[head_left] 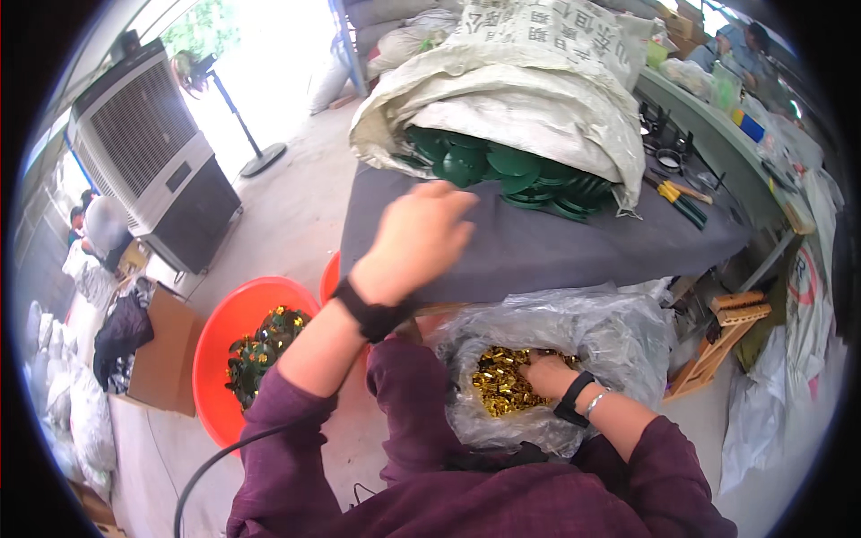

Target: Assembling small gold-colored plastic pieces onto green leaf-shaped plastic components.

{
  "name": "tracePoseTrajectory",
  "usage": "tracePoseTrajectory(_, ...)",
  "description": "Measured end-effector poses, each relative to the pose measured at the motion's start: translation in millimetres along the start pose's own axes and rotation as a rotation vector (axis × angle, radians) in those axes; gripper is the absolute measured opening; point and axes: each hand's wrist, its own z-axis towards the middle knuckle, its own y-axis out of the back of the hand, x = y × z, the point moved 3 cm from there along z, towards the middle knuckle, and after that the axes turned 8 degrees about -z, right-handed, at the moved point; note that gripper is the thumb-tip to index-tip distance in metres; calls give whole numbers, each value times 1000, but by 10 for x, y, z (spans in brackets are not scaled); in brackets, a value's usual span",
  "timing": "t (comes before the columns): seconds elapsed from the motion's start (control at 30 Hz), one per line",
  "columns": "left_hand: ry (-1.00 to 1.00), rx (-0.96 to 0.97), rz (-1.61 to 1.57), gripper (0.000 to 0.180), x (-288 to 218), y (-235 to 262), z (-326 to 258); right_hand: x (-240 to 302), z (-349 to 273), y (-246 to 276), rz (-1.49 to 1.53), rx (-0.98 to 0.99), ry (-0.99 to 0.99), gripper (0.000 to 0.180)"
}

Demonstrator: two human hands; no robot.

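My left hand (420, 240) is raised over the grey-covered table, just short of the green discs (516, 170) that spill from a white woven sack (502, 90). Its fingers are loosely bent, thumb and fingers apart, and no object shows between them. Down at the right, my right hand (549, 377) reaches into a clear plastic bag (619, 332) of shiny gold pieces (502, 384). Those fingers dip in among the gold pieces, so their tips are hidden. Black bands circle both wrists.
An orange-red tub (215, 359) with dark green pieces bearing small gold stars stands at the left. Yellow-handled pliers (679, 199) lie on the table (574, 255) at the right. Beyond are a cardboard box (166, 350), an air cooler (143, 134) and a wooden rack (717, 345).
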Motion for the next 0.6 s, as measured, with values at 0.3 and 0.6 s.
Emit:
tracePoseTrajectory(0.3,-545,232,234,15,-955,-1373,881,71,-41,75,-16,63,128,22)
tracePoseTrajectory(0.6,-283,233,517,37,-25,-1235,703,35,-101,-168,-108,-31,152,19)
